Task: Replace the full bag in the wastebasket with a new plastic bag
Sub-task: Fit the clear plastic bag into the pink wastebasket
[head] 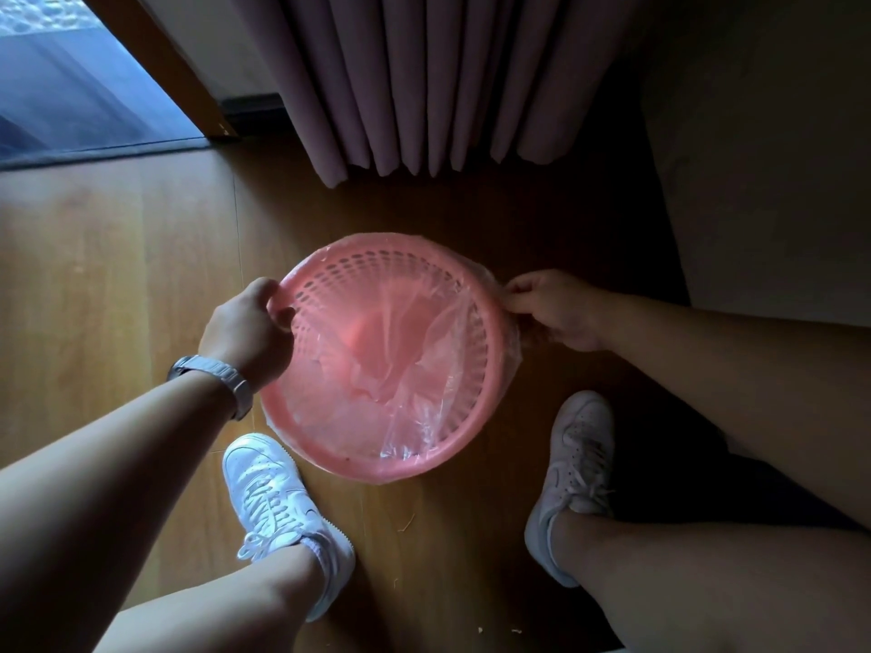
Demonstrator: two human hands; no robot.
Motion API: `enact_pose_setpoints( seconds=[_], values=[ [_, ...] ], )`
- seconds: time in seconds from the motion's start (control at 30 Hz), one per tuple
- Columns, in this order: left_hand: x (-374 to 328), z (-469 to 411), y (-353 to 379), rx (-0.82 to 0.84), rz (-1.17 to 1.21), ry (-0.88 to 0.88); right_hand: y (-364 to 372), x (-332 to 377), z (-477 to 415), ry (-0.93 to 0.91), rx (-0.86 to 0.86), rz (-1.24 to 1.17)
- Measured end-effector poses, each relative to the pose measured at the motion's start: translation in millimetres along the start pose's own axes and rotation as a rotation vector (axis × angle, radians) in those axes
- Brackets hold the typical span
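Left hand (250, 329), with a metal watch (214, 381) on its wrist, was closed on the left side of the rim of the pink wastebasket (377, 471), fingers curled over the edge and pinching the clear plastic bag (405, 341) there. Opposite it, the right hand (554, 308) was closed too, pinching a fold of the bag's film just outside the right side of the rim. The wastebasket stood upright on the wooden floor (118, 285) between the person's two white shoes and in front of the curtain (424, 77), its round mouth facing the camera. The bag hung slack inside, crumpled toward the bottom, and its edge was turned over the rim along the far and right arcs; along the near arc it was hard to tell whether it was over the edge. Both hands lay level across the mouth's widest line, equally close, so the likely next pull ran outward and down from each.
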State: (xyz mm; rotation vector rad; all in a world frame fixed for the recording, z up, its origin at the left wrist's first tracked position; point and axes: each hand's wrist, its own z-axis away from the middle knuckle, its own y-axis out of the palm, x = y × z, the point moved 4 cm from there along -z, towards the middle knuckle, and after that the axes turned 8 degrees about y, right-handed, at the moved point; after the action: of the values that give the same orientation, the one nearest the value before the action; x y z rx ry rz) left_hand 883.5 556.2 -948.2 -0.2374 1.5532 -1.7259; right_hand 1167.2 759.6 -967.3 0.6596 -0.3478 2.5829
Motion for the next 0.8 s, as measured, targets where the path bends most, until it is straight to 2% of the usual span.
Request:
enact_pose_setpoints(
  seconds=[0.13,0.23,0.3,0.43,0.53,0.6,0.7,0.8],
  values=[
    [-1.3,-2.2,0.3,-0.014,-0.001,0.008,5.7,0.3,-11.1,-0.095,-0.181,0.286],
    [-1.3,-2.0,-0.2,-0.025,0.008,-0.016,21.5,-4.1,-20.1,-0.09,-0.242,0.476],
    [-1.0,-2.8,-1.1,-0.031,0.02,-0.021,30.8,-7.7,-27.5,-0.057,-0.224,0.426],
    [4.5,-1.4,-1.5,-0.058,0.076,-0.051,31.0,2.8,-25.3,-0.102,-0.226,0.341],
    [9.5,8.8,-8.0,-0.077,0.097,-0.037,12.4,19.4,-6.8,-0.148,-0.345,0.243],
    [11.4,19.4,-15.0,-0.069,0.064,-0.044,6.8,24.1,5.3,-0.176,-0.313,0.165],
    [14.7,40.3,-17.8,0.087,0.042,-0.14,15.2,30.0,21.4,-0.183,-0.238,0.195],
    [15.1,58.0,-14.5,0.22,0.034,-0.198,28.4,29.6,27.1,-0.151,-0.262,0.284]
  ],
)
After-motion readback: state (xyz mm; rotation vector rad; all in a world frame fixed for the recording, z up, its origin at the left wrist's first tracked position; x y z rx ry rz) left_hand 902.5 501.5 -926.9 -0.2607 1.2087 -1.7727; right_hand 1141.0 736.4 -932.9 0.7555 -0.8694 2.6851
